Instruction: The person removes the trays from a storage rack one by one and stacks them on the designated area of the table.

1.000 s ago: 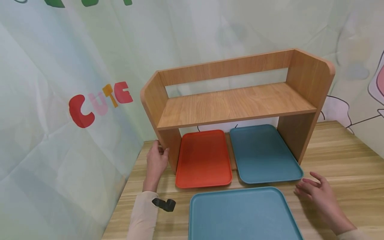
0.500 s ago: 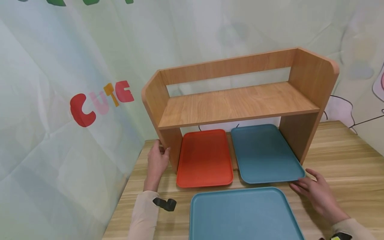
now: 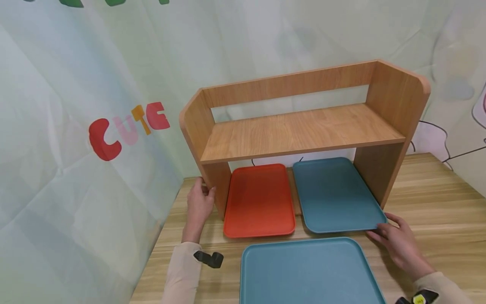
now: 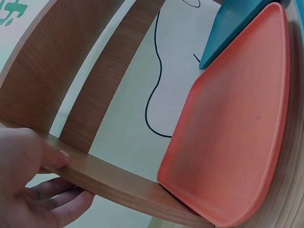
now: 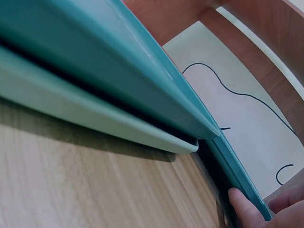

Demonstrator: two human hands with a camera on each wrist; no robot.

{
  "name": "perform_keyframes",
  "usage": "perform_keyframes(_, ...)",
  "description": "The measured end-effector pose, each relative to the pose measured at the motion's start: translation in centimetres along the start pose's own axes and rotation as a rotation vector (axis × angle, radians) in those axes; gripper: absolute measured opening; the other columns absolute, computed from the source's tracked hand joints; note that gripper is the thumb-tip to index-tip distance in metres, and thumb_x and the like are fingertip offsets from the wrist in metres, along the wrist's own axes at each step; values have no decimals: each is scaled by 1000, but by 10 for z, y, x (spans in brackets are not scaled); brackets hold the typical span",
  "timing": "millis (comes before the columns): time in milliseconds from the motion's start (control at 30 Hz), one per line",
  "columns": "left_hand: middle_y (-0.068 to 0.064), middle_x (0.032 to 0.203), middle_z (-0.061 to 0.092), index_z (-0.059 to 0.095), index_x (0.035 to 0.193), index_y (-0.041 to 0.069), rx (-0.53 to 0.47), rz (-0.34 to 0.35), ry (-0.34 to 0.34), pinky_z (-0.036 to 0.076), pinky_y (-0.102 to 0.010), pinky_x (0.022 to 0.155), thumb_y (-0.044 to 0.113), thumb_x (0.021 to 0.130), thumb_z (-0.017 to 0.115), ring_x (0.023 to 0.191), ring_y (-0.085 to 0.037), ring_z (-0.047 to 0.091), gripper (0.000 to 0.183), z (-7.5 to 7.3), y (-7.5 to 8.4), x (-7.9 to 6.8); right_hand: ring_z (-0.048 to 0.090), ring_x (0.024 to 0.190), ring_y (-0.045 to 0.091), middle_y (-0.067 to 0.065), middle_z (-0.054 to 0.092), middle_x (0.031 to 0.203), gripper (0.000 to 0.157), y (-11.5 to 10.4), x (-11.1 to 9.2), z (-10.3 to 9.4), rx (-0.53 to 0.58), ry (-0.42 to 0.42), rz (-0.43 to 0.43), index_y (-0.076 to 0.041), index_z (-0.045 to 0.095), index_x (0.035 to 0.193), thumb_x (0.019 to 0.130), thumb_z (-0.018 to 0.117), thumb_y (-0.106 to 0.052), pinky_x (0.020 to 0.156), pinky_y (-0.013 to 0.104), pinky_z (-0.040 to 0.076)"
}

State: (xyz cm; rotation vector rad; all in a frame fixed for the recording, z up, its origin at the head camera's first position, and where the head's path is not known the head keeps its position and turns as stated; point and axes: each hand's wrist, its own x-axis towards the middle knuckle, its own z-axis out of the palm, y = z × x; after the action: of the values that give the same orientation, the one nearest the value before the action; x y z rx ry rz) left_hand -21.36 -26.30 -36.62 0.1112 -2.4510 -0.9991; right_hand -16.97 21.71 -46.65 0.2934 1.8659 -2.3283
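My left hand [image 3: 199, 204] grips the left side panel of a wooden desktop shelf [image 3: 303, 128]; in the left wrist view the thumb lies on one face, fingers on the other. Under the shelf board, a red tray [image 3: 260, 200] lies at left beside a blue tray [image 3: 338, 196] at right. At the blue tray's front right corner, my right hand [image 3: 400, 245] pinches the rim, thumb above and fingers below. The right wrist view shows a fingertip [image 5: 243, 206] against the tray's edge.
Another blue tray [image 3: 307, 270] lies in front, cut off by the head view's lower edge. From the right wrist, a pale green tray [image 5: 95, 111] shows beneath it. The wood-grain table [image 3: 448, 202] meets printed cloth walls [image 3: 95, 202] at the left and back.
My right hand has moved slightly left to the blue tray's front right corner and taken hold of it. My left hand stays on the shelf's side panel.
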Motion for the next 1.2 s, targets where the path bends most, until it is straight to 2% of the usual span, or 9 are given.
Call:
perform_keyframes(100,-23,105,65,52,112,-1,-1,-3,-2,58,-44,74,8,91,60,92,-33,67,24,0,1,0,56,88,-8,32,6,147,62,1,-1,-1,25,22,1,1,-2,148,98,35,-1,90,28,54)
perform_keyframes(233,-23,106,64,52,113,0,-6,-13,-10,58,-44,74,8,92,59,93,-33,67,24,0,3,-1,58,88,-6,28,9,149,41,3,-3,-1,83,47,13,-16,25,135,99,36,-2,91,31,54)
perform_keyframes(333,-23,107,64,51,114,0,-7,-19,-16,58,-43,75,8,92,59,94,-33,67,24,0,3,-1,60,88,-4,23,26,140,32,4,-4,-2,145,58,21,-24,33,119,98,39,-2,90,32,54)
perform_keyframes(433,-22,108,64,52,114,0,-7,-23,-19,58,-43,75,9,92,59,94,-33,67,24,0,3,-1,62,89,-1,7,47,118,32,5,-6,-4,220,50,8,-22,35,117,97,44,1,87,32,55)
perform_keyframes(533,-22,109,64,52,114,0,-7,-23,-18,58,-43,75,9,93,59,95,-33,67,24,-1,3,-1,64,89,2,-7,53,100,34,5,-8,-6,275,26,-21,-17,35,118,94,48,4,86,33,56)
perform_keyframes(633,-23,107,65,52,114,0,-6,-12,-9,58,-44,74,9,92,59,94,-33,67,24,-1,2,-1,65,90,3,-8,55,100,35,4,-9,-7,293,4,-47,-14,35,118,93,50,5,85,34,56)
perform_keyframes(800,-23,102,66,53,111,-1,-6,2,9,58,-44,71,7,91,60,90,-33,67,23,0,1,-2,64,91,2,-4,48,107,34,5,-11,-6,276,0,-53,-13,34,119,94,50,4,86,33,56)
perform_keyframes(967,-22,100,66,53,111,0,8,3,12,58,-43,71,8,91,60,89,-32,67,22,1,0,-1,64,91,3,-9,57,98,33,6,-13,-7,316,-13,-70,-12,35,120,94,48,6,84,34,57)
perform_keyframes(1200,-23,102,66,52,112,0,18,-17,-5,57,-44,74,9,92,60,91,-33,67,24,-1,1,-1,66,90,6,-7,62,94,32,6,-17,-8,383,-30,-101,-12,40,117,93,52,5,82,35,58)
